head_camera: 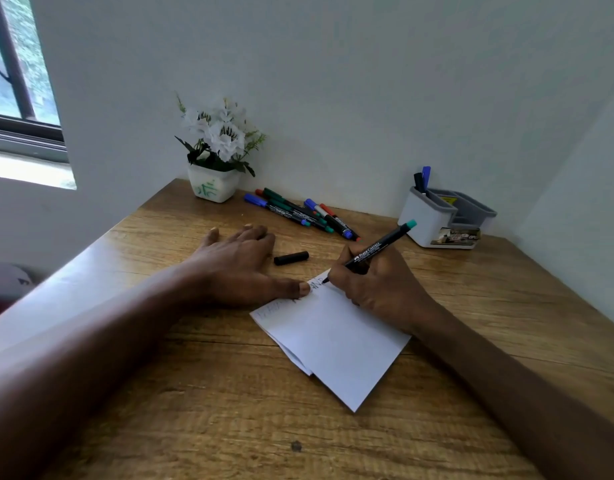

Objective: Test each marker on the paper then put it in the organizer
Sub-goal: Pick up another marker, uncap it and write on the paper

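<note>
A big wood table point(229, 410) fills the room corner. A window point(18, 81) is in the wall to the left.

A white paper point(336, 344) lies folded on the table, in the middle. It has some scribbles near its far edge.

The left hand point(236, 265) lies flat on the table with its fingers straight. Its thumb rests on the far left edge of the paper.

The right hand point(378, 285) rests on the paper. Its fingers are curled round a marker point(378, 247).

A pot point(213, 188) of white flowers stands at the back, by the wall.

A white and grey organizer point(426, 220) stands at the back right. Two markers, one blue and one black point(422, 178), stick up from its back left part.

A pile of markers point(298, 211) lies flat between the pot and the organizer. They are blue, green and red.

The marker in the right hand is black with a green end. It leans up and to the right. Its tip touches the paper just beside the left thumb.

A black cap point(291, 258) lies on the table between the two hands, just past the paper.
</note>
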The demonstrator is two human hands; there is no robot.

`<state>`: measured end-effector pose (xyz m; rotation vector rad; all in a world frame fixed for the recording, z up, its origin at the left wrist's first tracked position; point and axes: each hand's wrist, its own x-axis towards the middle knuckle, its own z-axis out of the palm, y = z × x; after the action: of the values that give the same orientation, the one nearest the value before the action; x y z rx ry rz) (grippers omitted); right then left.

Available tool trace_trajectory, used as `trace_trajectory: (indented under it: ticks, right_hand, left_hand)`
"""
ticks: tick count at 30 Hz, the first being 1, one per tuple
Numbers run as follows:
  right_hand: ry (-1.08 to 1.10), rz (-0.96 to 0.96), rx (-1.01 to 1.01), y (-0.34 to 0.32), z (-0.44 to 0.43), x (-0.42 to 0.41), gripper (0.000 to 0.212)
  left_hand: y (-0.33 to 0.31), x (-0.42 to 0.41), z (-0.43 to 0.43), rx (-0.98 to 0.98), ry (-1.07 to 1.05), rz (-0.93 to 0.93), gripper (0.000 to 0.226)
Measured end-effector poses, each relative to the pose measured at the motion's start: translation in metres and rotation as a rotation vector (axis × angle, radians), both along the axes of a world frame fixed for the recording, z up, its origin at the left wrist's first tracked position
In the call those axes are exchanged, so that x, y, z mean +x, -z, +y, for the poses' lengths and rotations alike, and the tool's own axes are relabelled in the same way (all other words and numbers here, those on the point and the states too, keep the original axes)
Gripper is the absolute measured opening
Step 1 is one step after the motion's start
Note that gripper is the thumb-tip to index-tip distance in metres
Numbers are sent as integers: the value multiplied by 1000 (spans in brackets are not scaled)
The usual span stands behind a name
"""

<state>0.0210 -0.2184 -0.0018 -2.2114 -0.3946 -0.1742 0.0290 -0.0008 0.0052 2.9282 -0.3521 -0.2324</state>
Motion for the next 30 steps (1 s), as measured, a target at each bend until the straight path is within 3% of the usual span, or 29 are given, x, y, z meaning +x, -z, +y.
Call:
trace_trajectory:
  ticks: [10,22,30]
  right_hand:
    - [30,-31,88,0,-1,-2,16]
    - [46,-45,-23,1,-1,0,15]
    - [93,19,84,4,-1,1,13]
  left_hand:
    - [3,2,2,-8,0,-7,112]
    - [1,1,2,-5,5,-6,110]
    - [0,0,1,-6,-6,1,109]
